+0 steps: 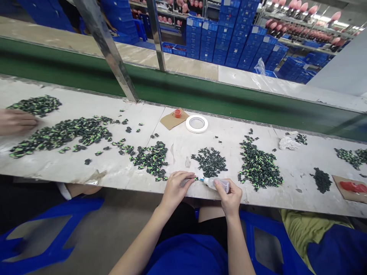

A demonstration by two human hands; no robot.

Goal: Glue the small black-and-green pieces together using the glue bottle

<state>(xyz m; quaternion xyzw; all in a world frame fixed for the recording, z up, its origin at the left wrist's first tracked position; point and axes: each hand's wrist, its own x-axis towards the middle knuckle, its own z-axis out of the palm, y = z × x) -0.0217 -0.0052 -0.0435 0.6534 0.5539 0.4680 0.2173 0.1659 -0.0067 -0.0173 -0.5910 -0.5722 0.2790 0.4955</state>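
Observation:
My left hand (177,187) is closed at the front edge of the white worktable (94,168), pinching a small black and green part (194,178) between its fingertips. My right hand (230,195) is wrapped round a small clear glue bottle (215,183), whose blue nozzle touches that part. Just behind my hands lie a pile of dark parts (210,161), a pile of black and green parts (151,157) to the left and a larger pile (259,166) to the right.
A roll of white tape (197,123) and a red cap on brown card (177,113) sit further back. Another person's hand (15,121) rests by piles at far left. A green conveyor belt (200,95) runs behind; blue crates (229,34) stand beyond.

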